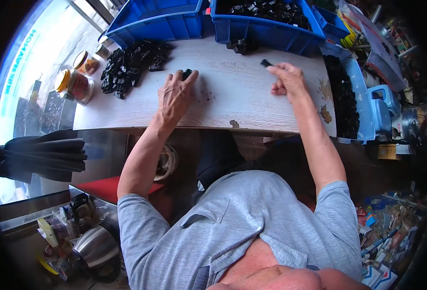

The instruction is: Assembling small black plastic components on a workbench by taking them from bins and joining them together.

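My left hand point(175, 93) rests low over the pale wooden tabletop point(223, 104), its fingers closed around a small black plastic part point(187, 74). To the right, my right hand point(288, 82) is raised above the table and pinches another small black piece point(266, 63) between thumb and forefinger. A heap of black plastic parts point(129, 67) lies to the left of my left hand. Between the two hands, toward the back, sits a small cluster of black parts point(241, 46) against a bin. Dark crumbs are scattered beside my left hand.
Along the back stand a blue bin point(158, 29) and another blue bin point(266, 26) holding many black parts. A light blue bin point(361, 101) of black parts flanks the table's right edge. Jars point(75, 86) stand at the left. A metal kettle point(96, 246) is low at left.
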`<move>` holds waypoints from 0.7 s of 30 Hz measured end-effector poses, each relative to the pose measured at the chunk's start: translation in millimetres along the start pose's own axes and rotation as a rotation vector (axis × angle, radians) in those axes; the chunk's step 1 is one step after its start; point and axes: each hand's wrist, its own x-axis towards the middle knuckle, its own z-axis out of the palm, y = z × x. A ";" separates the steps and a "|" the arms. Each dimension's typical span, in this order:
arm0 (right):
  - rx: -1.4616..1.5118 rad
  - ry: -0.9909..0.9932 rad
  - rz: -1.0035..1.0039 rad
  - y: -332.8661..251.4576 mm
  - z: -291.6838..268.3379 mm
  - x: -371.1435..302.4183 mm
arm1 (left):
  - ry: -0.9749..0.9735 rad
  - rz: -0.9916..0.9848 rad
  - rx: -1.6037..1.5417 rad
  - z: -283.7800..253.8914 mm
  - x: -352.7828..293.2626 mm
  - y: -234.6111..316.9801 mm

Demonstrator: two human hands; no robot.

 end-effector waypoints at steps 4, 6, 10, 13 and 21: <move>0.137 0.388 -0.094 -4.6 -59.5 19.1 | -0.017 0.063 -0.060 1.5 -1.3 4.1; 0.149 0.560 -0.091 -10.1 -77.5 25.7 | 0.055 0.112 -0.112 2.4 0.7 5.9; 0.062 0.471 -0.138 -18.1 -52.9 20.3 | -0.015 0.065 -0.114 -3.2 2.8 16.0; -0.004 0.223 -0.165 -23.2 -24.0 21.6 | -0.107 0.057 -0.061 -1.8 9.8 17.9; -0.277 0.130 -0.325 -26.8 42.8 47.8 | 0.069 0.066 -0.411 -5.0 8.1 7.9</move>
